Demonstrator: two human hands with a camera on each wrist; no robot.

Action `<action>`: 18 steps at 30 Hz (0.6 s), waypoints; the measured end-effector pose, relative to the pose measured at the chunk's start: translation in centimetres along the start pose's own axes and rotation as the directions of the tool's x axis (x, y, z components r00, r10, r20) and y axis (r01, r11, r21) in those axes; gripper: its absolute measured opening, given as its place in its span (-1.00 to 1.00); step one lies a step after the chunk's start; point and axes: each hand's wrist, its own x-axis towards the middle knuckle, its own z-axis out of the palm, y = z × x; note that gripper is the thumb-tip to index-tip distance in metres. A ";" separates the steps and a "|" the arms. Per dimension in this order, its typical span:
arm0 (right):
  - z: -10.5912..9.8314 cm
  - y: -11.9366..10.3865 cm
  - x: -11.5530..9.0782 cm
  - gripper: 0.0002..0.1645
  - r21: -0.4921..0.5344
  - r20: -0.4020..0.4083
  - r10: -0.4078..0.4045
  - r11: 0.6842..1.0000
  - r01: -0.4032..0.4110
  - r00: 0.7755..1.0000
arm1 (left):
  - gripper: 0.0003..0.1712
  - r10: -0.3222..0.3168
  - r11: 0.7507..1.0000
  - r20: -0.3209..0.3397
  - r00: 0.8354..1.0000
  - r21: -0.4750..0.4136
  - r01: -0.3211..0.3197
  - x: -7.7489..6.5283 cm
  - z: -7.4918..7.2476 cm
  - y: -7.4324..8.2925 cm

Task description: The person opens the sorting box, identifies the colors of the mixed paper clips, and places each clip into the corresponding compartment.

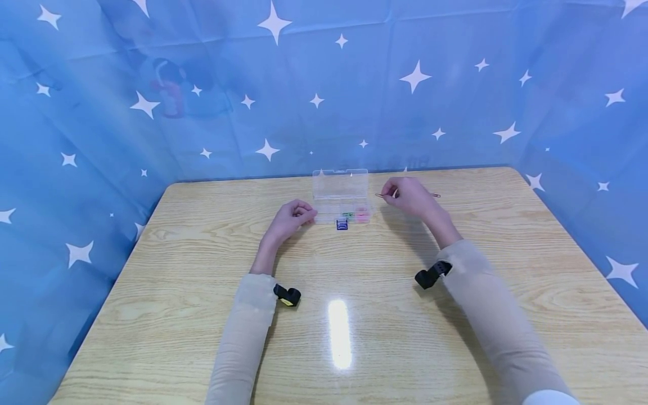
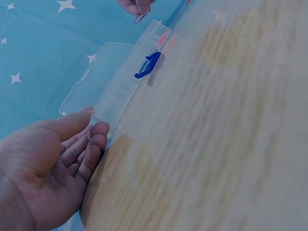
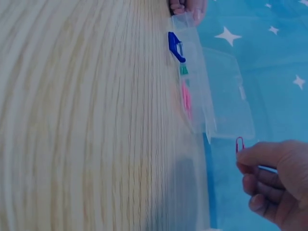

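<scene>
A clear plastic compartment box [image 1: 328, 216] stands near the table's far edge with its lid [image 1: 340, 184] raised. My left hand [image 1: 291, 218] holds its left end; in the left wrist view the thumb [image 2: 77, 124] lies at the box corner and the fingers curl beside it. Between thumb and forefinger, my right hand [image 1: 407, 196] pinches a red paper clip [image 3: 239, 144], just right of the box and above the table. Green pieces [image 1: 348, 215] and pink pieces [image 1: 362, 216] lie in the right-hand compartments. A blue clasp [image 1: 342, 224] sits at the box's front.
Another red paper clip [image 1: 436, 195] shows just right of my right hand. The wooden table [image 1: 385, 332] ends behind the box, where a blue star-patterned curtain [image 1: 304, 73] hangs. Black wrist cameras [image 1: 287, 295] sit on both sleeves.
</scene>
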 end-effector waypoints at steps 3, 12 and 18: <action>0.3 -0.4 0.3 -0.87 0.005 0.006 -0.005 1.000 0.005 1.000 | -0.71 0.001 1.000 0.000 1.000 0.001 -0.001 0.0 0.0 0.0; 1.4 -1.5 1.1 -0.90 0.027 0.018 0.005 1.000 -0.006 1.000 | -0.71 0.006 1.000 0.001 1.000 -0.010 -0.006 0.2 0.0 -0.1; 2.0 -1.8 1.5 -0.90 0.036 0.020 -0.013 0.999 0.013 1.000 | -0.71 -0.002 1.000 0.003 1.000 -0.017 0.002 0.1 0.1 -0.1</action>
